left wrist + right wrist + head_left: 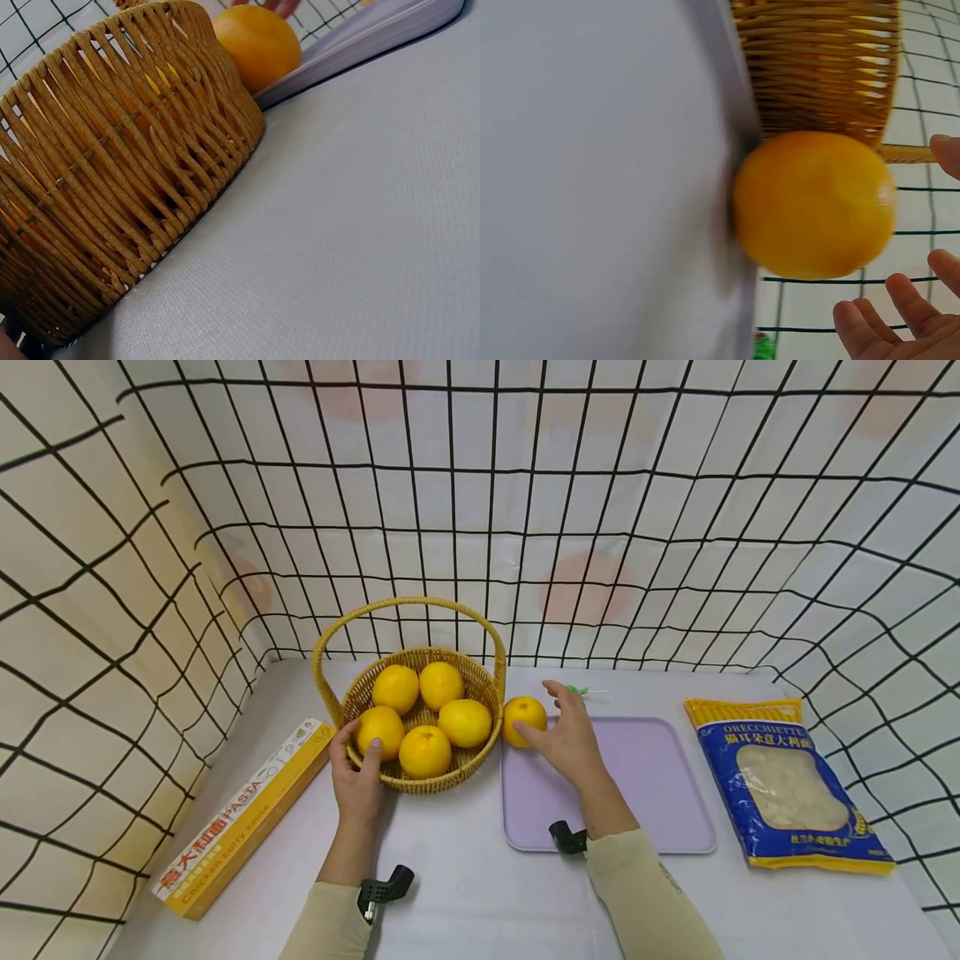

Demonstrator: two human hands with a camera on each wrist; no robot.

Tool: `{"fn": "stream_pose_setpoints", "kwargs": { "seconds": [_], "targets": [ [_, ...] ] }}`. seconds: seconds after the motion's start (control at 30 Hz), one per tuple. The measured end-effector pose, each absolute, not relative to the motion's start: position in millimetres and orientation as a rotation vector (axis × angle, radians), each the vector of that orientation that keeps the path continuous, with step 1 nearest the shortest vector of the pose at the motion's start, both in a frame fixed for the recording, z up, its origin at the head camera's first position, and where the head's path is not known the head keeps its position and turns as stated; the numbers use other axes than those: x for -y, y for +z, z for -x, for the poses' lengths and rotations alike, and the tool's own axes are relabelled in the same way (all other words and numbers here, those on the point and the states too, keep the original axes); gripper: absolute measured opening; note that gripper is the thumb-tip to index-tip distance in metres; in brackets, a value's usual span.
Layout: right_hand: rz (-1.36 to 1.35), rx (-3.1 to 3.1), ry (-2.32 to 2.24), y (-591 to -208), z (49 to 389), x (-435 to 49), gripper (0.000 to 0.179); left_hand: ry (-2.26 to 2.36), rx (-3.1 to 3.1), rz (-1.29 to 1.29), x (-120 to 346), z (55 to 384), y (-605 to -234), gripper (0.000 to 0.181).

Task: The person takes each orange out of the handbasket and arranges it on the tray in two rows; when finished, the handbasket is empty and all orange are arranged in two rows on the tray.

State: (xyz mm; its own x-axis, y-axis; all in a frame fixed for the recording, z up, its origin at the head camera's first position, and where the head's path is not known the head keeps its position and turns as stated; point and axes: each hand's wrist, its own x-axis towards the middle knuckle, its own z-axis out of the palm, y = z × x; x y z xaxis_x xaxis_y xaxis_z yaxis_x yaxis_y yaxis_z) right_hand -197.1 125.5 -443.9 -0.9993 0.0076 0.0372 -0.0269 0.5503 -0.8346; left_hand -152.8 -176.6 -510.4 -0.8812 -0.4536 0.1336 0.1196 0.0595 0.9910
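Observation:
A wicker basket (423, 785) with a tall arched handle holds several oranges (425, 752). My left hand (358, 785) grips the basket's left front rim, its thumb lying over the edge against one orange. Another orange (524, 722) rests at the back left corner of a lilac tray (622, 785), close beside the basket. Around this orange, my right hand (572, 739) is spread, thumb in front and fingers behind. In the right wrist view its fingers (911, 300) are apart from the orange, with nothing held.
A long yellow and white pasta box (243, 818) lies slanted at the left. On the right is a blue and yellow orecchiette bag (795, 785). Behind the tray lies a small green-wrapped thing (577, 690) with a white stick. Black wire mesh (491, 468) stands around the back and sides.

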Motion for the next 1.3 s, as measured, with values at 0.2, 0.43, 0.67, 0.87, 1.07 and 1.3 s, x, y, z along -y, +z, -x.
{"fn": "stream_pose_setpoints", "kwargs": {
  "seconds": [0.2, 0.43, 0.67, 0.87, 1.07, 1.3],
  "targets": [
    [-0.109, 2.65, 1.481, -430, 190, -124, 0.083, -1.856, 1.946, -0.344, 177, 153, -510, 0.046],
    [-0.225, 2.58, 1.535, -411, 179, -115, 0.079, -1.841, 1.954, -0.34, 176, 153, -509, 0.045],
    [-0.33, 2.539, 1.555, -400, 172, -106, 0.077, -1.867, 1.955, -0.35, 170, 143, -490, 0.046],
    [-0.379, 2.543, 1.604, -400, 170, -97, 0.076, -1.88, 1.962, -0.353, 165, 136, -472, 0.047],
    [-0.452, 2.605, 1.633, -406, 168, -86, 0.078, -1.879, 1.964, -0.358, 168, 139, -476, 0.047],
    [-0.52, 2.694, 1.563, -414, 166, -73, 0.074, -1.86, 1.966, -0.36, 177, 152, -506, 0.046]
  ]
}}
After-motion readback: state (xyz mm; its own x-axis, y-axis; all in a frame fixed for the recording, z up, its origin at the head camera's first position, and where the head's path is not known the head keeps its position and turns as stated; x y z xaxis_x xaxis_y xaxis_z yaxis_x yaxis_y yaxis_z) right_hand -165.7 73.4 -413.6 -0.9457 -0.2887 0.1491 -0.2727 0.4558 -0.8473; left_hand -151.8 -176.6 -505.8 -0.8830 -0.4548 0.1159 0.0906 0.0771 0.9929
